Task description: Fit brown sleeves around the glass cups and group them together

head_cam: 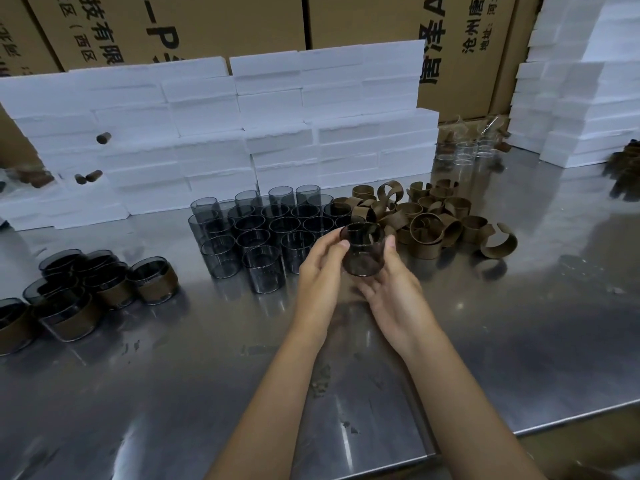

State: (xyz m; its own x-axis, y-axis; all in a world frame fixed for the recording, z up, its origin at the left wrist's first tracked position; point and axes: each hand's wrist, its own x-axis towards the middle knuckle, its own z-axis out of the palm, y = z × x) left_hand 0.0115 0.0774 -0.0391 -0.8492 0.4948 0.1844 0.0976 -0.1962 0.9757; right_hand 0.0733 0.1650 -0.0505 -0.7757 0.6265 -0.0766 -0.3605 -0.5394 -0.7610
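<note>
Centre of the frame: left hand (320, 271) and right hand (389, 289) raised just above the steel tabletop (502, 341), both wrapped around one smoky glass cup (363, 251). Left grip curled round the cup's left side, thumb near the rim; right grip cradling its right side and base, thumb up along the wall. Cannot tell whether a sleeve already sits on this cup.

Just behind, bare glass cups (263, 230) packed upright in a block. Right of those, a loose heap of brown sleeves (426, 220), one curled piece lying apart at its right edge.

Lower left of the frame: sleeved cups (104, 285) clustered, touching.

Across the top: stacked white foam blocks (242, 126), cardboard cartons (214, 26) behind.
</note>
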